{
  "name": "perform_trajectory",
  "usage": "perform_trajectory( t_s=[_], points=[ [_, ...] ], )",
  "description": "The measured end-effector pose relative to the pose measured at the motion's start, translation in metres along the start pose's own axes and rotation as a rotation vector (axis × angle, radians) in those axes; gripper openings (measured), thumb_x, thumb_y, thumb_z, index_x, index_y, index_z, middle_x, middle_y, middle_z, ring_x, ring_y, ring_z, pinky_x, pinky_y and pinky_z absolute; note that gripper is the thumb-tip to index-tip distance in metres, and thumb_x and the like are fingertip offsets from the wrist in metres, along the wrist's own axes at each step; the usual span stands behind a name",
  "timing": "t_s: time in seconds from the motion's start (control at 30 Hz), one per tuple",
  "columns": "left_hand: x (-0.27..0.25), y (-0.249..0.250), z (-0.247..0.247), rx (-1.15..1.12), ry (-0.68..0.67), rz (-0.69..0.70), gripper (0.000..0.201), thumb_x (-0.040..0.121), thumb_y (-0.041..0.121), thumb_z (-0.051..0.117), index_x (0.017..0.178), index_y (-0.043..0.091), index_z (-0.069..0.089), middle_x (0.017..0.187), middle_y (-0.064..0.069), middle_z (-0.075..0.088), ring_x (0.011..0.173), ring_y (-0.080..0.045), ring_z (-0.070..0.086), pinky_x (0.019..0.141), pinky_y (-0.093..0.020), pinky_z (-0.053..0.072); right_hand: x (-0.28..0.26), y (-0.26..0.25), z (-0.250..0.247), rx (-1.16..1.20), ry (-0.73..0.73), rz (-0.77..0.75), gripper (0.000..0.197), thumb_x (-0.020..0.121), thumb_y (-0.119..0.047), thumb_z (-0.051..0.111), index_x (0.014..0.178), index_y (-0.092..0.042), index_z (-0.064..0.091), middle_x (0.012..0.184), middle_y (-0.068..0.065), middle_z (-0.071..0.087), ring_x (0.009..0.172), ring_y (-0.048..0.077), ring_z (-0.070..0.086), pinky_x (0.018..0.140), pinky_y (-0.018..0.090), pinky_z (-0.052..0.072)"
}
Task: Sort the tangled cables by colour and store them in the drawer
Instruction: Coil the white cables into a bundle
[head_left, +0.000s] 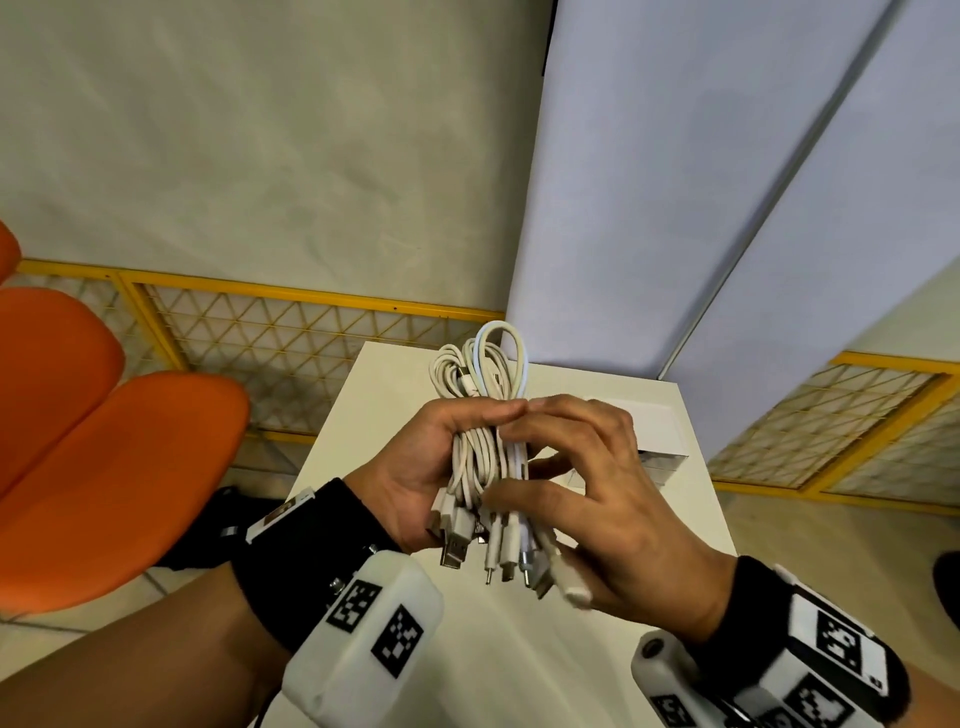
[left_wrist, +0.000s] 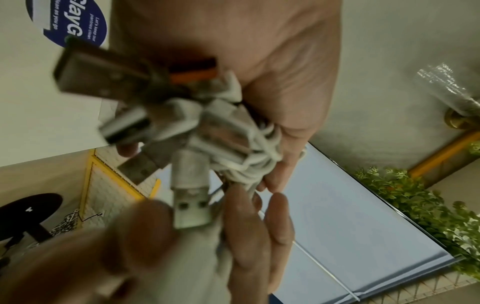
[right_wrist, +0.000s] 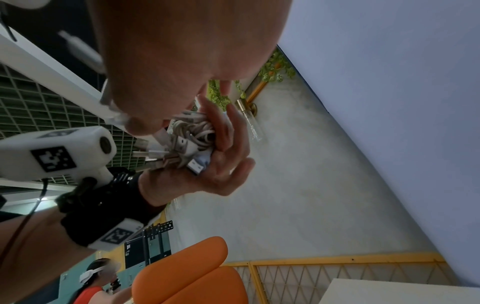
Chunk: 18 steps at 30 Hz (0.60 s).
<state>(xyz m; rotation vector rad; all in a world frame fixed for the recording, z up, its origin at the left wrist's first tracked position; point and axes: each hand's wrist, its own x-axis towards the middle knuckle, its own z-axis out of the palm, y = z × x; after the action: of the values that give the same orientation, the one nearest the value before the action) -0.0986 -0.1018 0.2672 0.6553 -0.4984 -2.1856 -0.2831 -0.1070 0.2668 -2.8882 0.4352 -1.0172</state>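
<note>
While the left hand (head_left: 415, 478) clasps the white cables (head_left: 480, 415) above the table (head_left: 332, 447) and the right hand (head_left: 587, 499) pinches them, sorting looks finished; stowing needs the unseen drawer.

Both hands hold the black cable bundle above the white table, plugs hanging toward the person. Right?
Not quite: the cable bundle is white, not black, as the head view shows. The left hand and right hand do hold it above the white table, plugs toward the person.
</note>
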Motion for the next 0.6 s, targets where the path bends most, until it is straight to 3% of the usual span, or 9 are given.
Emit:
perform_trajectory(
  t_s=[0.1, 0.17, 0.23, 0.3, 0.33, 0.4, 0.47, 0.53, 0.6],
  points=[
    [0.005, -0.003, -0.003, 0.002, 0.013, 0.014, 0.026, 0.069, 0.015, 0.085, 0.082, 0.009, 0.063, 0.073, -0.006, 0.059, 0.068, -0.017, 0.059, 0.069, -0.028, 0.042, -0.001, -0.003, -0.001, 0.126, 0.072, 0.127, 0.018, 0.091, -0.022, 0.058, 0.108, -0.024, 0.057, 0.124, -0.001, 0.047, 0.122, 0.024, 0.04, 0.092, 0.044, 0.039],
    [0.005, -0.004, -0.002, -0.016, -0.017, 0.043, 0.031, 0.065, 0.01, 0.086, 0.086, 0.006, 0.063, 0.071, -0.01, 0.059, 0.066, -0.022, 0.062, 0.068, -0.032, 0.05, 0.001, -0.007, -0.002, 0.304, 0.168, 0.295, 0.009, 0.093, -0.033, 0.058, 0.101, -0.028, 0.058, 0.118, -0.011, 0.046, 0.119, 0.021, 0.045, 0.092, 0.044, 0.044],
    [0.006, -0.003, -0.002, 0.015, 0.01, 0.061, 0.044, 0.062, 0.01, 0.087, 0.098, 0.006, 0.061, 0.092, -0.014, 0.057, 0.084, -0.027, 0.059, 0.091, -0.045, 0.049, 0.008, -0.012, -0.003, 0.592, 0.22, 0.489, 0.025, 0.095, -0.046, 0.053, 0.097, -0.023, 0.061, 0.112, -0.015, 0.048, 0.11, 0.026, 0.053, 0.084, 0.049, 0.052],
    [0.007, -0.001, 0.0, 0.043, 0.029, 0.086, 0.046, 0.062, 0.011, 0.088, 0.099, 0.006, 0.062, 0.104, -0.014, 0.051, 0.096, -0.028, 0.052, 0.112, -0.053, 0.026, 0.01, -0.013, -0.004, 0.818, 0.264, 0.615, 0.033, 0.096, -0.042, 0.055, 0.099, -0.01, 0.062, 0.105, -0.01, 0.054, 0.103, 0.027, 0.06, 0.084, 0.046, 0.055],
    [0.007, 0.0, 0.001, 0.04, 0.019, 0.104, 0.042, 0.061, 0.01, 0.088, 0.094, 0.005, 0.064, 0.102, -0.013, 0.052, 0.096, -0.026, 0.053, 0.113, -0.052, 0.023, 0.011, -0.012, -0.004, 0.848, 0.291, 0.652, 0.029, 0.097, -0.036, 0.055, 0.097, -0.008, 0.063, 0.1, -0.008, 0.058, 0.102, 0.023, 0.062, 0.087, 0.037, 0.053],
    [0.009, 0.0, 0.002, 0.038, -0.018, 0.152, 0.032, 0.06, 0.012, 0.089, 0.081, 0.007, 0.066, 0.087, -0.009, 0.059, 0.087, -0.022, 0.059, 0.102, -0.046, 0.035, 0.013, -0.011, -0.003, 0.888, 0.321, 0.731, 0.021, 0.096, -0.033, 0.053, 0.087, -0.02, 0.068, 0.093, -0.008, 0.064, 0.099, 0.015, 0.064, 0.086, 0.021, 0.048],
    [0.01, 0.0, 0.002, 0.012, -0.06, 0.208, 0.026, 0.06, 0.015, 0.088, 0.072, 0.009, 0.065, 0.076, -0.004, 0.06, 0.081, -0.019, 0.061, 0.089, -0.043, 0.042, 0.017, -0.011, -0.002, 0.927, 0.324, 0.839, 0.025, 0.096, -0.041, 0.056, 0.079, -0.026, 0.069, 0.089, -0.006, 0.07, 0.093, 0.011, 0.066, 0.078, 0.015, 0.047],
    [0.012, -0.001, -0.001, -0.051, -0.082, 0.258, 0.027, 0.065, 0.018, 0.087, 0.074, 0.009, 0.064, 0.08, -0.004, 0.059, 0.086, -0.02, 0.06, 0.089, -0.045, 0.044, 0.021, -0.01, -0.001, 0.993, 0.354, 0.977, 0.029, 0.092, -0.041, 0.055, 0.08, -0.017, 0.067, 0.075, -0.009, 0.07, 0.072, 0.0, 0.063, 0.064, 0.011, 0.045],
    [0.014, -0.003, -0.002, -0.091, -0.057, 0.32, 0.027, 0.068, 0.021, 0.087, 0.077, 0.01, 0.063, 0.083, -0.004, 0.062, 0.09, -0.023, 0.064, 0.092, -0.048, 0.043, 0.022, -0.007, -0.001, 0.976, 0.339, 1.075, 0.035, 0.084, -0.045, 0.055, 0.081, -0.012, 0.066, 0.059, -0.015, 0.061, 0.058, -0.003, 0.057, 0.063, 0.015, 0.041]
  ],
)
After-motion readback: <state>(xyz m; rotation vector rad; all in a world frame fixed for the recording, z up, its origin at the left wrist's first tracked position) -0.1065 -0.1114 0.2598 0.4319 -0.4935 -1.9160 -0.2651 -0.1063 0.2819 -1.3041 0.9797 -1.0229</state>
